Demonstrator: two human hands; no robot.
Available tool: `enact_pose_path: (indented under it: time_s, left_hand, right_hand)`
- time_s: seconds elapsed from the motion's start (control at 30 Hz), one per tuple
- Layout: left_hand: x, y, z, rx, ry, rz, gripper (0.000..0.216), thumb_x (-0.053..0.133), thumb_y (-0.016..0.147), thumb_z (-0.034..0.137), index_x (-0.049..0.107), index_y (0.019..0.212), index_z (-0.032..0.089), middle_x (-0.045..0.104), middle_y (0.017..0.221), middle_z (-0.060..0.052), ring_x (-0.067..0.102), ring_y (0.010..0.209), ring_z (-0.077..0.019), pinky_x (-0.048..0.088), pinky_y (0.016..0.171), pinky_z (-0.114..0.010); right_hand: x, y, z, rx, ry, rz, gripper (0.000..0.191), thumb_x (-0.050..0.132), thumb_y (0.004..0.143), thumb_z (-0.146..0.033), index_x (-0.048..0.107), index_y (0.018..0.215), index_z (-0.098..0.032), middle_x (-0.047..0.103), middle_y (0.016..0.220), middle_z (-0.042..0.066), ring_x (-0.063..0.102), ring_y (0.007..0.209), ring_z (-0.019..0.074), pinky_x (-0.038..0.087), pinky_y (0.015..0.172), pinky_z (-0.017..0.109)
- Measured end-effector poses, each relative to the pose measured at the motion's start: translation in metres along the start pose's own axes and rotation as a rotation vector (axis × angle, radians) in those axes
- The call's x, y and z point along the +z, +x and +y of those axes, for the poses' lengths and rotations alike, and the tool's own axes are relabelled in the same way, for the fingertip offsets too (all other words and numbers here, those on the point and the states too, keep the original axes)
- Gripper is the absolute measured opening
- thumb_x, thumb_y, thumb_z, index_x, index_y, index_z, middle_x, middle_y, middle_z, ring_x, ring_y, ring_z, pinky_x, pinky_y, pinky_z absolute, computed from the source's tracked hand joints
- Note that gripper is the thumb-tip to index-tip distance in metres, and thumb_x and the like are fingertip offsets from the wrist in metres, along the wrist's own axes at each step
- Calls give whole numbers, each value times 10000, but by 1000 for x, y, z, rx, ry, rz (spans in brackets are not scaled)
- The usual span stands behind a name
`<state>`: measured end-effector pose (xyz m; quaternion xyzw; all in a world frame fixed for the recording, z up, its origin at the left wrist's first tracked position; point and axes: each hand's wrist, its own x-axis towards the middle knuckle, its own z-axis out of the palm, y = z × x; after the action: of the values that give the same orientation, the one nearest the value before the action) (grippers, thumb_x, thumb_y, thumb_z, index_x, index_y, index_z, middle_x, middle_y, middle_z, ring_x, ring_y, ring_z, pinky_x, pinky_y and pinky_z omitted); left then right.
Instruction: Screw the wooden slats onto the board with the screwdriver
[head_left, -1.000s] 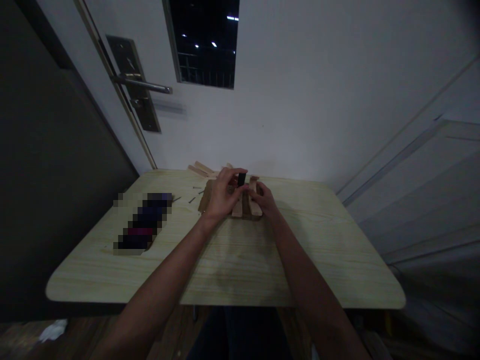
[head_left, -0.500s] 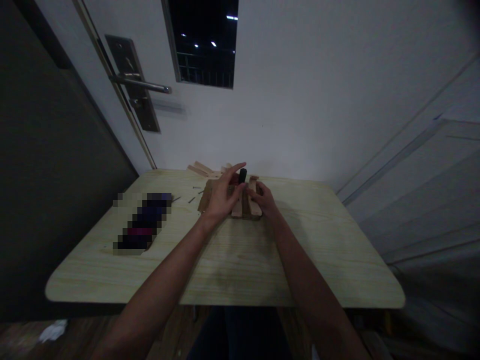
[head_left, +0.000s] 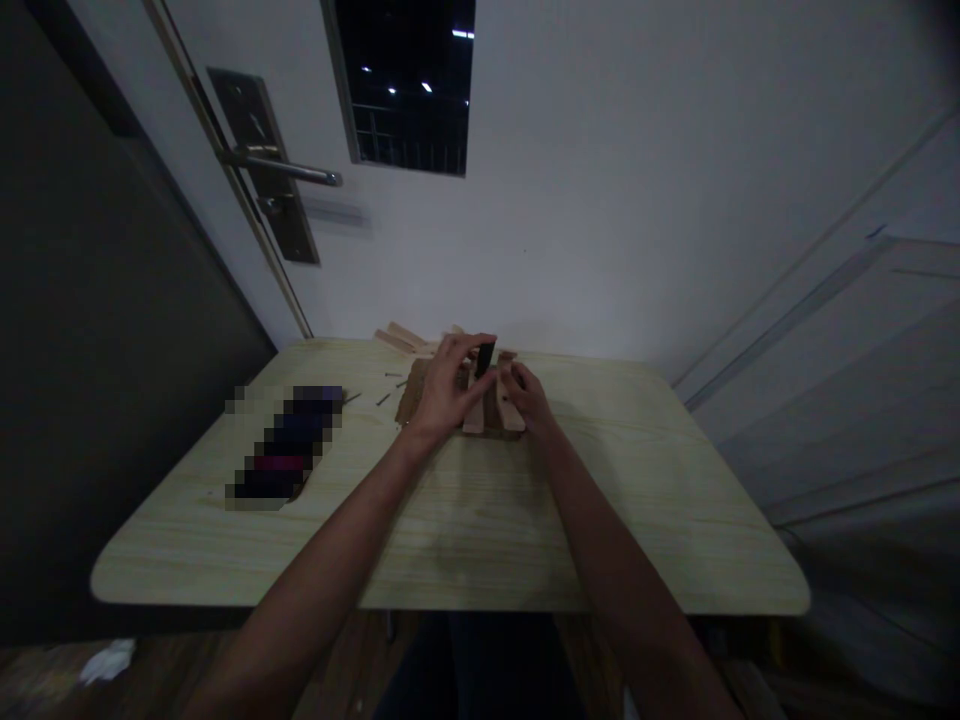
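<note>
My left hand (head_left: 445, 388) curls around a short black upright piece (head_left: 485, 357), possibly a tool handle, with the index finger over its top and the thumb by its lower end. That piece stands at a pale wooden strip (head_left: 475, 418), partly covered by my fingers. To the right, my right hand (head_left: 528, 394) is closed on a second pale strip (head_left: 511, 413) that shows a small dark spot. Both strips lie on a brown board (head_left: 409, 392), whose middle is hidden by my left hand.
Several screws or nails (head_left: 383, 399) lie left of the board on the pale wood-grain table (head_left: 480, 540). More wooden strips (head_left: 403, 338) are at the back, by the white door (head_left: 600, 200). A blurred-out dark object (head_left: 289, 440) rests at the left.
My left index finger, stretched out before, has bent down onto the top of the black piece, which leans slightly more. My right fingers have shifted a little, showing the dark spot on the strip.
</note>
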<state>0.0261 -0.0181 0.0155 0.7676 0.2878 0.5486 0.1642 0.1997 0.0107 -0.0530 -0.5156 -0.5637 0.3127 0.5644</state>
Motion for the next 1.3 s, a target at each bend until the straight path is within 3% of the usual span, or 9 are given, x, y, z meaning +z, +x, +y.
enact_pose_path:
  time_s: [0.13,0.33,0.53,0.9,1.03,1.17,1.3]
  left_hand:
    - [3,0,-7,-6,30,91,378,723,863,240,609,1223,272,584,1012,-33,574,853,-151,530,764,-297]
    - [2,0,-6,33,55,92,368,718,869,233,626,1224,257,588,910,-14,563,821,-152,510,774,-306]
    - [2,-1,-9,-3,18,72,405,712,874,260,624,1269,262,656,1013,-32,609,834,-138,552,796,-300]
    - [1,-2,-9,9,-31,-11,417,612,923,224,577,1336,262,674,1266,-79,665,998,-167,572,906,-350]
    - [1,-3,-4,11,-46,-23,386,593,931,205,569,1311,262,652,1252,-79,654,1011,-169,576,892,-351]
    - [2,-3,-1,20,25,36,379,699,892,300,589,1254,285,575,1199,-74,604,1016,-179,580,855,-337]
    - [5,-3,-5,29,85,88,379,723,874,253,586,1226,280,554,1086,-44,576,904,-159,563,809,-320]
  right_hand:
    - [0,0,0,3,2,1,433,567,791,-672,568,801,-239,616,823,31,579,829,205,490,799,367]
    - [-2,-2,-5,29,54,-48,449,638,730,-642,606,903,-228,651,882,34,603,805,192,507,777,362]
    - [-5,-6,-9,72,166,-117,505,768,636,-568,612,977,-231,689,906,45,629,778,200,536,718,355]
    - [-5,-7,-9,75,156,-108,454,748,671,-535,618,982,-231,688,904,23,632,769,186,538,732,347]
    - [-5,-6,-9,71,142,-97,451,756,646,-535,623,951,-232,683,874,17,618,769,186,530,723,336]
    - [-4,-5,-8,57,144,-96,469,751,635,-571,615,937,-239,689,895,27,623,806,200,533,737,345]
    - [-5,-5,-8,70,136,-114,470,740,647,-574,606,944,-234,683,893,23,626,785,194,527,734,344]
